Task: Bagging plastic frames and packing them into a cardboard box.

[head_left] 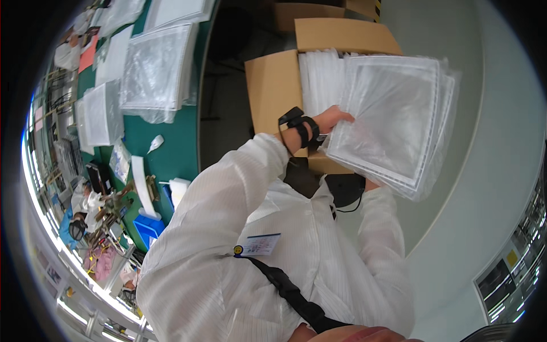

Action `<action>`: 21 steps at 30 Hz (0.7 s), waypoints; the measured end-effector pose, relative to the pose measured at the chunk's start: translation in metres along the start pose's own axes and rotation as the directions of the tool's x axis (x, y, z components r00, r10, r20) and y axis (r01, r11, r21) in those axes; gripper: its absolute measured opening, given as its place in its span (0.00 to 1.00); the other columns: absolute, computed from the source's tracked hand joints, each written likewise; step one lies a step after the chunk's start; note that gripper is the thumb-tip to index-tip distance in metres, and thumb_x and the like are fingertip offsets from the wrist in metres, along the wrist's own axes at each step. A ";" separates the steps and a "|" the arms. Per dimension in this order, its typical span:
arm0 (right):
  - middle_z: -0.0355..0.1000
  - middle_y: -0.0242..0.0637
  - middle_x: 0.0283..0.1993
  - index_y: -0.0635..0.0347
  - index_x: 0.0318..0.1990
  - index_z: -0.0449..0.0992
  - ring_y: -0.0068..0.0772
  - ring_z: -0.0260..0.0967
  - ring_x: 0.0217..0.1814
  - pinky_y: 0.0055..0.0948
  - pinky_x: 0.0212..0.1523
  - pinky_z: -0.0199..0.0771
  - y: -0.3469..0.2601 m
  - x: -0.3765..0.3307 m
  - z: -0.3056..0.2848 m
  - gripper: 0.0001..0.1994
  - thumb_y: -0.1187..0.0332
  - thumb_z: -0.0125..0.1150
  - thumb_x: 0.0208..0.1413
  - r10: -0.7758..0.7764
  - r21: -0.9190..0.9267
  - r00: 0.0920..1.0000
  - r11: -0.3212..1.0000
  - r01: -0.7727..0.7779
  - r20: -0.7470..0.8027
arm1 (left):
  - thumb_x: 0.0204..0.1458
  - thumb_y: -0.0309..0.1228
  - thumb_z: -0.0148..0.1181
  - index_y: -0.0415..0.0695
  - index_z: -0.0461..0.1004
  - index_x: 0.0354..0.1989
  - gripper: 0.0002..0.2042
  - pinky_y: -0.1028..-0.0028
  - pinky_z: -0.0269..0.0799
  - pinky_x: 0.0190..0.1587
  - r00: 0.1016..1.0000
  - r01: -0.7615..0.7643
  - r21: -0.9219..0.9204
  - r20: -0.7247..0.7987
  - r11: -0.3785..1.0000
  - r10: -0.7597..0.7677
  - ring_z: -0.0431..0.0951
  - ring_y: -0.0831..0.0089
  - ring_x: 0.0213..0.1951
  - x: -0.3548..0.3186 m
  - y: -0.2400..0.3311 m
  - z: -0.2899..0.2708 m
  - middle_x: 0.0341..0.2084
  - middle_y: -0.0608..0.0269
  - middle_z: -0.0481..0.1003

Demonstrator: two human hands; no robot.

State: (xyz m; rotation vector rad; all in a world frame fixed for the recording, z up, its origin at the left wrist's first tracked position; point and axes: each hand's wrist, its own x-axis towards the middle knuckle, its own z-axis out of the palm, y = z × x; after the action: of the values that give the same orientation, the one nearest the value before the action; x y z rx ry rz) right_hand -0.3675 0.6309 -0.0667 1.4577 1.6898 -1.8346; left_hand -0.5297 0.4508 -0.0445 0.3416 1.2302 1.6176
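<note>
A small stack of flat, whitish rectangular panels in clear plastic bags [393, 114] is tilted over the right side of an open cardboard box [273, 91]. My left hand [333, 118] is closed on the stack's left edge, thumb on top and a black strap round the wrist. Under the near edge of the stack goes my right hand [371, 184]; only a bit of it by the wrist shows, and its fingers are hidden. More bagged panels [320, 80] stand packed upright inside the box, partly covered by the stack.
To the left runs a green-topped table [179, 137] with bagged panels [156, 68] in piles, a small white bottle [155, 143] and a blue bin [149, 227]. Another cardboard box [307, 16] stands beyond. Other people [91, 205] sit at the far left.
</note>
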 end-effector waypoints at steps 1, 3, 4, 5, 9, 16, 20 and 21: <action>0.72 0.45 0.50 0.62 0.54 0.71 0.41 0.67 0.54 0.36 0.56 0.65 0.008 0.000 -0.006 0.22 0.59 0.52 0.54 0.015 0.063 1.000 0.998 -0.015 0.005 | 0.44 0.24 0.61 0.33 0.73 0.44 0.17 0.68 0.73 0.46 1.000 0.018 -0.016 0.023 1.000 -0.017 0.78 0.66 0.41 0.016 -0.006 0.014 0.40 0.56 0.76; 0.72 0.44 0.49 0.61 0.54 0.71 0.41 0.67 0.54 0.36 0.56 0.65 0.022 -0.003 -0.019 0.23 0.58 0.52 0.54 0.040 0.170 0.999 0.985 -0.040 0.004 | 0.43 0.23 0.61 0.33 0.73 0.45 0.18 0.66 0.75 0.45 0.924 0.348 -0.420 0.003 0.838 -0.382 0.78 0.64 0.41 0.041 -0.009 0.045 0.40 0.54 0.76; 0.72 0.44 0.49 0.61 0.54 0.71 0.40 0.68 0.54 0.36 0.56 0.66 0.023 -0.006 -0.023 0.23 0.58 0.52 0.54 0.042 0.212 0.999 0.976 -0.043 0.008 | 0.43 0.23 0.61 0.33 0.73 0.45 0.18 0.66 0.75 0.45 0.924 0.354 -0.434 0.025 0.828 -0.382 0.78 0.64 0.41 0.048 -0.014 0.050 0.40 0.54 0.76; 0.72 0.44 0.49 0.61 0.54 0.71 0.40 0.68 0.54 0.36 0.56 0.66 0.023 -0.007 -0.022 0.23 0.58 0.53 0.54 0.042 0.266 0.999 0.963 -0.048 0.027 | 0.43 0.23 0.61 0.33 0.73 0.46 0.18 0.65 0.75 0.44 0.917 0.373 -0.409 0.027 0.833 -0.398 0.78 0.63 0.40 0.055 -0.020 0.049 0.40 0.54 0.76; 0.73 0.44 0.48 0.61 0.54 0.71 0.38 0.68 0.53 0.36 0.55 0.66 0.018 -0.018 -0.029 0.23 0.56 0.53 0.54 0.031 0.469 0.996 0.880 -0.069 0.089 | 0.43 0.23 0.61 0.32 0.72 0.46 0.18 0.64 0.76 0.42 0.911 0.374 -0.403 -0.007 0.835 -0.412 0.78 0.63 0.38 0.063 -0.039 0.042 0.38 0.54 0.76; 0.73 0.42 0.47 0.60 0.54 0.71 0.36 0.69 0.51 0.36 0.54 0.67 -0.034 -0.046 -0.084 0.24 0.54 0.55 0.54 -0.080 0.710 0.986 0.703 -0.048 0.145 | 0.44 0.24 0.61 0.32 0.73 0.45 0.17 0.65 0.76 0.41 0.898 0.377 -0.381 -0.073 0.844 -0.435 0.79 0.64 0.38 0.063 -0.044 0.026 0.36 0.54 0.77; 0.73 0.42 0.47 0.59 0.54 0.71 0.35 0.69 0.51 0.36 0.53 0.67 -0.077 -0.044 -0.159 0.25 0.52 0.56 0.54 -0.089 0.680 0.991 0.733 -0.001 0.098 | 0.46 0.27 0.60 0.34 0.72 0.47 0.18 0.69 0.75 0.39 0.900 0.396 -0.302 -0.059 0.867 -0.431 0.78 0.67 0.38 0.062 -0.028 0.038 0.37 0.57 0.77; 0.73 0.42 0.46 0.59 0.54 0.71 0.34 0.69 0.50 0.36 0.53 0.68 -0.088 -0.039 -0.170 0.25 0.52 0.56 0.54 -0.088 0.656 0.990 0.755 -0.008 0.112 | 0.46 0.27 0.60 0.34 0.72 0.47 0.18 0.68 0.75 0.39 0.891 0.413 -0.282 -0.074 0.866 -0.448 0.78 0.66 0.37 0.062 -0.031 0.034 0.37 0.56 0.77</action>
State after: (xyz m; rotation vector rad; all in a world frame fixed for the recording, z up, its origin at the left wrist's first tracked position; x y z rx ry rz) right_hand -0.3319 0.7859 0.0464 1.4625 1.0385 -2.6548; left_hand -0.5157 0.5197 -0.0763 -0.2076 1.0830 1.3973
